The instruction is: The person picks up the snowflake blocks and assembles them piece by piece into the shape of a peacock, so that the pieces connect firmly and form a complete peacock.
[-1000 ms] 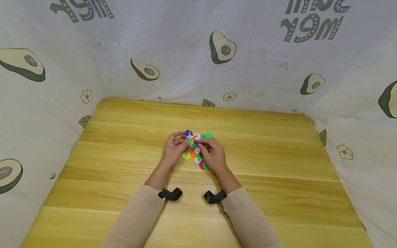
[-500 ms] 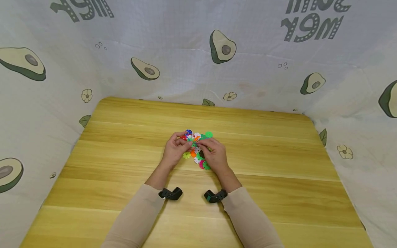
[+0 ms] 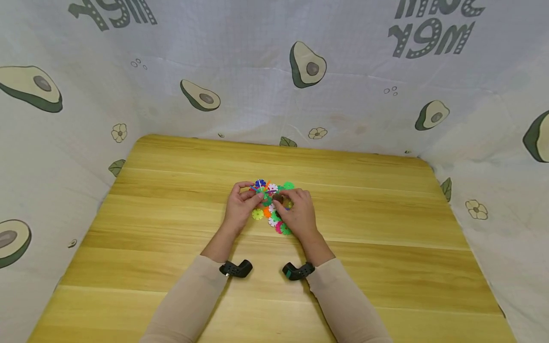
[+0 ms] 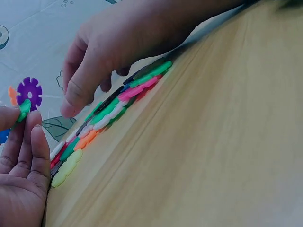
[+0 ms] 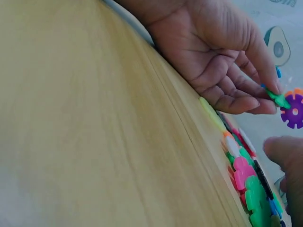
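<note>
My left hand (image 3: 239, 207) pinches a green notched plastic disc (image 4: 24, 109) between thumb and fingers, raised over the table. Joined to it are a purple disc (image 5: 289, 116), standing out to the right, plus orange (image 4: 12, 95) and blue (image 4: 4, 136) ones partly hidden. Close by on the right, my right hand (image 3: 299, 214) hovers above the loose discs. Its thumb and fingers are bent loosely and apart, and nothing shows between them in the left wrist view. A brown disc (image 3: 278, 198) appears near its fingertips in the head view.
Below both hands, several notched discs lie in a loose patch, among them a yellow disc (image 3: 257, 214), a pink one (image 5: 244, 172) and a green one (image 5: 257, 201). The wooden table (image 3: 386, 276) meets a printed cloth (image 3: 257, 62) at the back and sides.
The purple disc, earlier at my right fingertips, now sits on the joined discs in my left hand. My right hand has let go and drawn slightly right, over the loose discs.
</note>
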A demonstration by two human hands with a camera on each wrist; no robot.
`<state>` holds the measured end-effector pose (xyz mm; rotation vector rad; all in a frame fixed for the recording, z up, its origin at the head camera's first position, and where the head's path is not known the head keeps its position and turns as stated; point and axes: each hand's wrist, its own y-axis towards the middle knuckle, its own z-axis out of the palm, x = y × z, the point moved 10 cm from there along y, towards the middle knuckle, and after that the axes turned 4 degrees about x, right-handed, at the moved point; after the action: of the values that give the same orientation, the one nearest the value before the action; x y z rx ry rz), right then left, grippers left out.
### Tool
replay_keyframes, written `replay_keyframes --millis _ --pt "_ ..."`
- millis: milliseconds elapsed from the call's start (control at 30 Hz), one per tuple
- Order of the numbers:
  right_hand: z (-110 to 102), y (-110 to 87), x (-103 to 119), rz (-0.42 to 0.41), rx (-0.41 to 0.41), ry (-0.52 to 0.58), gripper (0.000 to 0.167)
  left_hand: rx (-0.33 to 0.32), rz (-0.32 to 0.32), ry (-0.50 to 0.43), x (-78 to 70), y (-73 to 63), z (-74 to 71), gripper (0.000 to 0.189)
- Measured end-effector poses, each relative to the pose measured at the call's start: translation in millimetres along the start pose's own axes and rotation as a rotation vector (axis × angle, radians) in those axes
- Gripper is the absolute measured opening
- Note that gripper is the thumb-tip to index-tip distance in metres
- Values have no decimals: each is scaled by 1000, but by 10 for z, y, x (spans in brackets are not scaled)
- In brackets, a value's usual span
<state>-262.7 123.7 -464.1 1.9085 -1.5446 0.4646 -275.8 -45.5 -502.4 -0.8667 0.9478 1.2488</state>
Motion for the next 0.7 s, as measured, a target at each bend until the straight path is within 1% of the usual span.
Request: replay_keyframes --millis 67,167,233,400,500,600,700 --pt "36 0 -21 19 36 -93 34 -7 -2 -29 2 0 -9 37" --pt "74 -4 -22 18 70 -147 36 -2 -6 -45 6 -1 -8 33" --pt "89 -1 -16 8 78 -152 33 2 -7 -51 5 -3 -4 32" --pt "70 9 15 -23 47 -112 21 -4 -14 -50 6 1 -6 32" --pt "56 7 30 -37 30 -111 16 -7 -21 -40 5 0 -8 31" --pt "46 -1 44 -46 23 -125 20 -5 -29 -31 2 -4 -1 31" --pt "66 -6 48 -43 43 -126 27 -2 -36 -32 4 -9 2 31"
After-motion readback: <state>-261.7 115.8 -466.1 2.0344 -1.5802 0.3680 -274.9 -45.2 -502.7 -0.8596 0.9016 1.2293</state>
